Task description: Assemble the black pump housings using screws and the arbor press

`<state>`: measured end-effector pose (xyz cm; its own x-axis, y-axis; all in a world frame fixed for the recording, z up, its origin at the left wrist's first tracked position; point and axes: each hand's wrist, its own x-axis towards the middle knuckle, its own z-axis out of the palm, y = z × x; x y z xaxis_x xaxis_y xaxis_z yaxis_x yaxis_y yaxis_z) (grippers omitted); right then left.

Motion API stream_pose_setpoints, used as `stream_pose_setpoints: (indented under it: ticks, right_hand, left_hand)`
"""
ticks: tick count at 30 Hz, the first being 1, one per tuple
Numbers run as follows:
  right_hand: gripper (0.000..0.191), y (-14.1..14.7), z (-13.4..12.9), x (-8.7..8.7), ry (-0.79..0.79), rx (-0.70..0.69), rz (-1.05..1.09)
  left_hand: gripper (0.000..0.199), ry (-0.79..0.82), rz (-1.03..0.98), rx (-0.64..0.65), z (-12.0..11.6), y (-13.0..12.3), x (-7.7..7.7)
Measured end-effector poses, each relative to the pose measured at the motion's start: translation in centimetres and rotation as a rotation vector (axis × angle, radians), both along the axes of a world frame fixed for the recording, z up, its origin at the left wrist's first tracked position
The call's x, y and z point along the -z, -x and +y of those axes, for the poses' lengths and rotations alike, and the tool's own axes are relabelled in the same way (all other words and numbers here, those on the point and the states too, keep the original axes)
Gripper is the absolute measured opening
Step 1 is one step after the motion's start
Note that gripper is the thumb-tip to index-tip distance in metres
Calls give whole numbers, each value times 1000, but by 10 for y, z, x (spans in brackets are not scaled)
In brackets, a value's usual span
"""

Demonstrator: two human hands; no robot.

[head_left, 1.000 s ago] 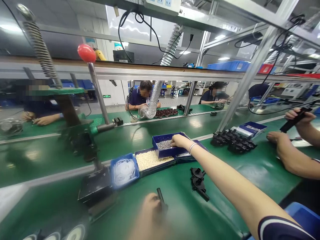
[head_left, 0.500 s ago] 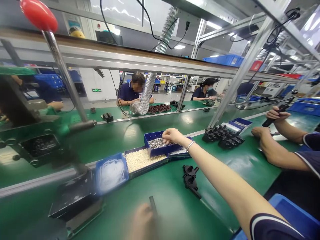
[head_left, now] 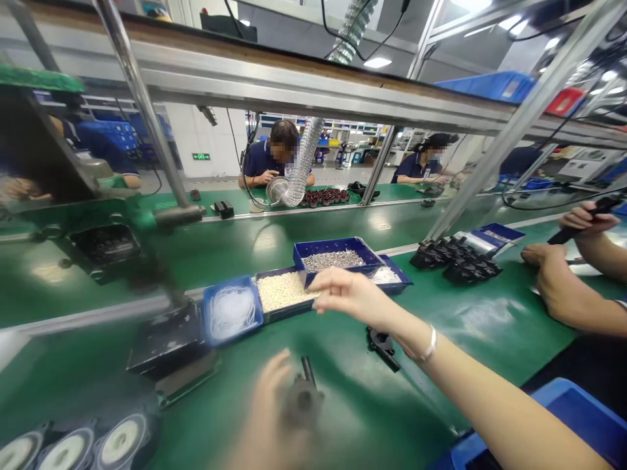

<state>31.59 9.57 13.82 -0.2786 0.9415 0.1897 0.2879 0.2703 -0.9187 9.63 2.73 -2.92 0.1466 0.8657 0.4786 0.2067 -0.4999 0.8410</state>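
My left hand (head_left: 267,411), blurred by motion, holds a black plastic housing with a pipe stub (head_left: 302,398) low over the green bench. Above the bench, in front of the trays, is my right hand (head_left: 350,294); its fingers are bent and pressed together, and whatever they hold is hidden. Just behind it stands a blue tray of small metal screws (head_left: 333,260), propped on the neighbouring trays. To its left is a tray of cream-coloured small parts (head_left: 284,290). Another black housing (head_left: 382,346) lies under my right wrist, partly covered by it.
A blue tray of clear tubing (head_left: 232,310) stands left of the cream parts. At left is a press with a metal lever (head_left: 142,111). Round grey parts with white centres (head_left: 120,440) lie front left. Black parts (head_left: 455,260) are piled at right, near a co-worker's arms (head_left: 563,281).
My right hand has left the screw tray and come down toward me. My left hand has risen with the black housing, now more fully visible. The view has turned downward and left.
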Motion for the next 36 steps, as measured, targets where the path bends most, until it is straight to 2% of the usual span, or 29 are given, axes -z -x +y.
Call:
stream_pose_setpoints:
  ticks: [2, 4, 6, 8, 11, 14, 16, 18, 19, 20, 22, 24, 27, 31, 33, 36]
  right_hand:
    - [20, 21, -31, 4, -109, -120, -132]
    - [30, 36, -55, 4, -210, -207, -294]
    - [39, 46, -70, 0, -274, -284, -440]
    - [45, 53, -78, -6, -300, -345, -531]
    - [48, 59, -79, -13, -299, -396, -572]
    - [46, 54, -61, -19, -299, -463, -556]
    - [38, 38, -31, -25, -341, -372, -579]
    - [24, 12, 12, -28, -373, -49, -706]
    - [21, -3, 36, -28, -319, 124, -848]
    - [22, -19, 59, -26, -199, 263, -1015]
    - [17, -47, 97, -19, -53, 337, -1120]
    - [14, -67, 122, -10, 45, 342, -1164]
    - [13, -81, 136, 4, 77, 346, -1160]
    - [10, -89, 137, 17, 40, 382, -1066]
    - [13, -93, 136, 21, 19, 414, -996]
    - [15, -98, 134, 25, -20, 480, -885]
  left_hand:
    - [44, 143, -42, -27, -4, 11, -26]
    - [29, 292, -85, 25, -7, 17, -53]
    - [20, 370, -113, 75, -9, 18, -71]
    - [20, 412, -130, 88, -10, 16, -79]
    - [21, 430, -135, 95, -10, 17, -79]
    - [21, 391, -112, 67, -5, 26, -80]
    - [19, 351, -73, 5, 1, 35, -83]
    - [16, 324, 2, -9, 5, 44, -86]
    - [15, 320, 49, 16, 6, 48, -86]
    - [14, 321, 97, 56, 7, 51, -86]
    - [11, 320, 179, 152, 4, 53, -84]
    - [9, 311, 228, 218, 1, 53, -80]
    - [10, 256, 279, 241, -3, 51, -76]
    - [10, 104, 399, 226, -2, 49, -73]
    - [12, -15, 490, 232, -1, 50, -73]
    - [19, -297, 602, 242, -2, 52, -72]
